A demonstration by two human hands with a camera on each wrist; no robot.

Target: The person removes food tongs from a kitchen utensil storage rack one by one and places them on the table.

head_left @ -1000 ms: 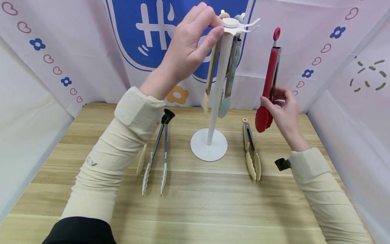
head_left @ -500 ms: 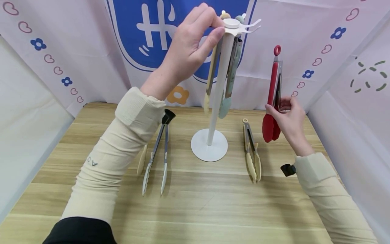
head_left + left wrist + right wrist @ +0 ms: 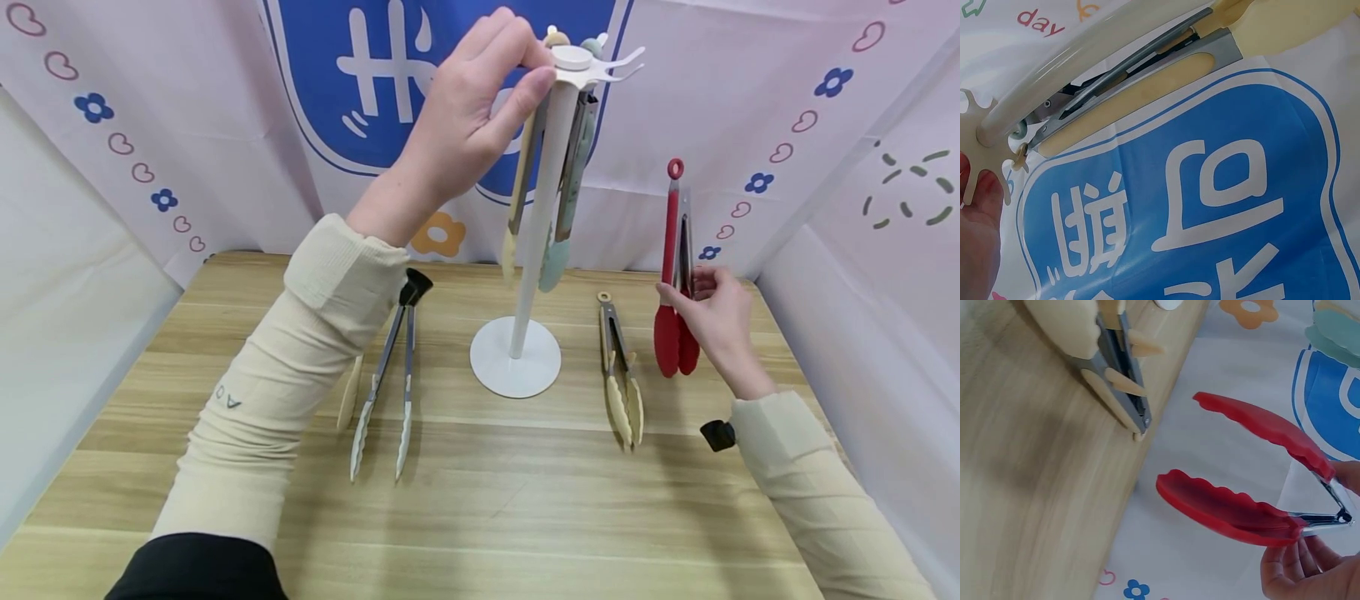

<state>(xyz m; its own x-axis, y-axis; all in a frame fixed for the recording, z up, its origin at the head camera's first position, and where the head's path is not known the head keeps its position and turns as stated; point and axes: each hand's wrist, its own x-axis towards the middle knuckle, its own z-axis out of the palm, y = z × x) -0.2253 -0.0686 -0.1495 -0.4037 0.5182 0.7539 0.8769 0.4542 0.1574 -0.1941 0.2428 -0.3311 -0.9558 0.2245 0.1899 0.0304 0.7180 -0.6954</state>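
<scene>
My left hand (image 3: pixel 483 104) pinches the hooked top of a white stand (image 3: pixel 546 192) between thumb and fingers. From its hooks hang yellow tongs (image 3: pixel 522 183) and mint-green tongs (image 3: pixel 573 183), heads downward. Over the right back of the table, my right hand (image 3: pixel 716 312) grips red tongs (image 3: pixel 670 242) near the middle, their ring upward. In the right wrist view the two red scalloped heads (image 3: pixel 1229 509) stand apart. Cream-yellow tongs (image 3: pixel 618 367) lie on the table between the stand and my right hand.
White-tipped tongs (image 3: pixel 382 375) with a black end lie spread left of the stand's round base (image 3: pixel 487 367). A cream piece (image 3: pixel 349 396) shows beside them, partly hidden by my left sleeve. A printed cloth (image 3: pixel 360 100) rises behind the wooden table (image 3: pixel 510 517).
My right hand has come down and slightly right with the red tongs, away from the stand's top. The left hand stays on the stand, almost still.
</scene>
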